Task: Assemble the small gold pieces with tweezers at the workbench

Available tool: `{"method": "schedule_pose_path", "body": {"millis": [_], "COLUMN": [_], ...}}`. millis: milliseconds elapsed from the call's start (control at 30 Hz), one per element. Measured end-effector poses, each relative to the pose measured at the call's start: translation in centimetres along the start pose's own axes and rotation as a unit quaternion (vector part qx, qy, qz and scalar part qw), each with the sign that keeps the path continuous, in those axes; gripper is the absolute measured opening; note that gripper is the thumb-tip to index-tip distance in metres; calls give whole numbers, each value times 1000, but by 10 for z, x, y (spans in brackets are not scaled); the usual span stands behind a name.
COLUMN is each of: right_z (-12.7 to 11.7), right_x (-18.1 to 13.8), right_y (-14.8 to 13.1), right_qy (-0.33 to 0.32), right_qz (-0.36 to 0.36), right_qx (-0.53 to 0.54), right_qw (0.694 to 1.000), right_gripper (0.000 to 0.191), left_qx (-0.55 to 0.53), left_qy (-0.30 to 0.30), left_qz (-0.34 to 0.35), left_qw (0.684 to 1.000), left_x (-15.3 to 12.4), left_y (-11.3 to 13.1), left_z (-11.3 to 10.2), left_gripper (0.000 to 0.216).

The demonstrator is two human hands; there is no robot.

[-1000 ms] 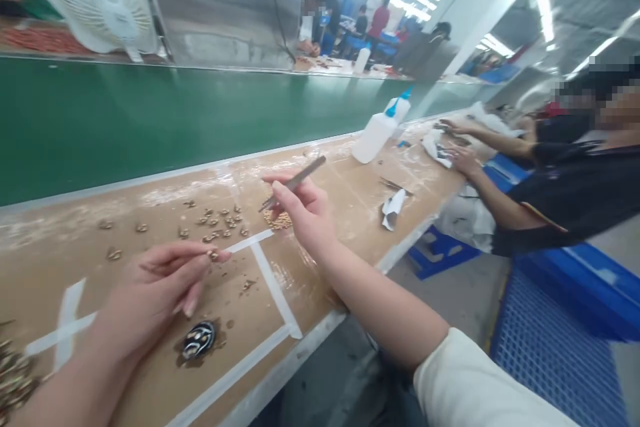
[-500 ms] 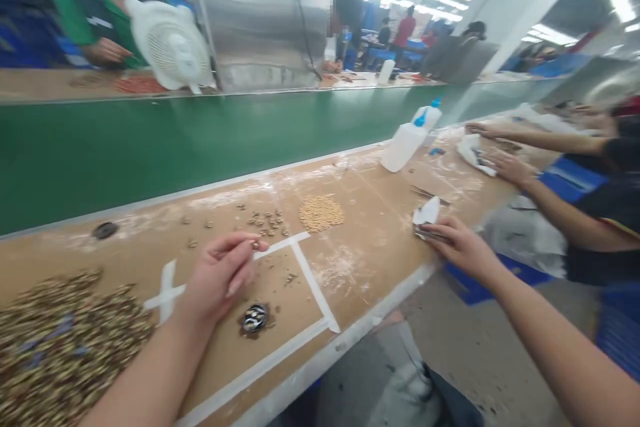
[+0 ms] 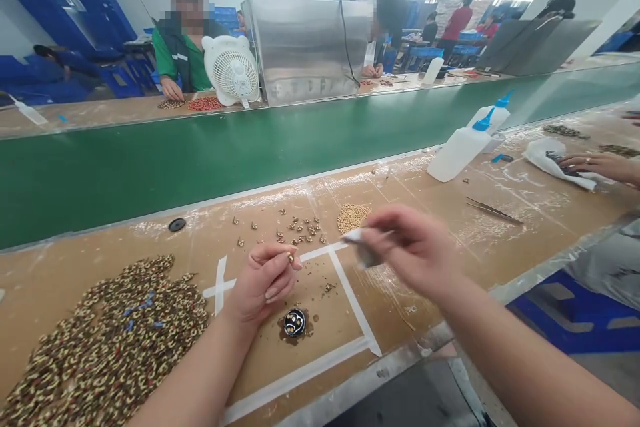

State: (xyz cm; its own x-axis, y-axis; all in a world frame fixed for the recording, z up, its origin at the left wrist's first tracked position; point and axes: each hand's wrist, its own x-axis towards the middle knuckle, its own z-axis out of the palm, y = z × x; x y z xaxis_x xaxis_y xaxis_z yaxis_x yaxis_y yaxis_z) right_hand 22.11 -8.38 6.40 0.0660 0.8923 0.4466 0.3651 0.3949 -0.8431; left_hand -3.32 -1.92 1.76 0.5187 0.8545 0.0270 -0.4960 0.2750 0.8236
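My left hand point(image 3: 267, 275) is closed in a pinch around a small brass-coloured piece point(image 3: 291, 257), held above the table. To its right, my right hand point(image 3: 407, 247) is closed on a white and grey scrap point(image 3: 364, 248) that looks like cloth or paper; motion blurs it. Below my left hand stands a round black dish point(image 3: 294, 323) with dark, shiny liquid and a few pale bits. Several small brass-coloured pieces point(image 3: 303, 230) lie scattered beyond my left hand, beside a pile of tan, bead-like pieces point(image 3: 353, 217).
A large heap of small brass-coloured pieces point(image 3: 120, 340) covers the left side. White tape point(image 3: 355, 297) marks the tabletop. Tweezers point(image 3: 494, 211) and white bottles with blue tips point(image 3: 457, 153) lie or stand at right. A co-worker's hand point(image 3: 597, 165) is beyond. A green belt point(image 3: 200, 163) runs behind.
My right hand has lifted the white and grey scrap from the table's right side and brought it left, towards my left hand. My left hand keeps its pinch; the view has turned left.
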Motion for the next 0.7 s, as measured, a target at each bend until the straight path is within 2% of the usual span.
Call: {"method": "schedule_pose_path", "body": {"millis": [33, 67, 133, 200, 267, 433, 600, 700], "right_z": [26, 47, 79, 95, 99, 91, 88, 90], "right_x": [10, 19, 31, 36, 36, 33, 30, 27], "right_y": [-6, -9, -5, 6, 20, 39, 39, 40], "right_qy": [-45, -64, -31, 1, 11, 4, 14, 2], "right_qz": [-48, -100, -189, -242, -280, -361, -299, -289], "right_qx": [14, 10, 4, 1, -8, -69, -30, -5], "right_qw": [998, 993, 981, 970, 960, 930, 954, 957], "right_gripper": [8, 7, 5, 6, 9, 24, 10, 6], "left_qx": [-6, -13, -31, -41, -40, -23, 11, 38], "left_qy": [-4, -9, -13, -10, -1, 19, 14, 23], "left_qz": [7, 15, 38, 54, 55, 56, 49, 63], "left_qw": [1000, 1000, 999, 998, 998, 998, 999, 997], "left_x": [0, 1, 2, 4, 6, 8, 9, 10], "left_y": [-1, -1, -3, -4, -5, -6, -8, -8], "left_z": [-1, -3, -6, -8, -8, -8, -7, -5], "left_gripper": [13, 11, 7, 6, 9, 12, 10, 10]}}
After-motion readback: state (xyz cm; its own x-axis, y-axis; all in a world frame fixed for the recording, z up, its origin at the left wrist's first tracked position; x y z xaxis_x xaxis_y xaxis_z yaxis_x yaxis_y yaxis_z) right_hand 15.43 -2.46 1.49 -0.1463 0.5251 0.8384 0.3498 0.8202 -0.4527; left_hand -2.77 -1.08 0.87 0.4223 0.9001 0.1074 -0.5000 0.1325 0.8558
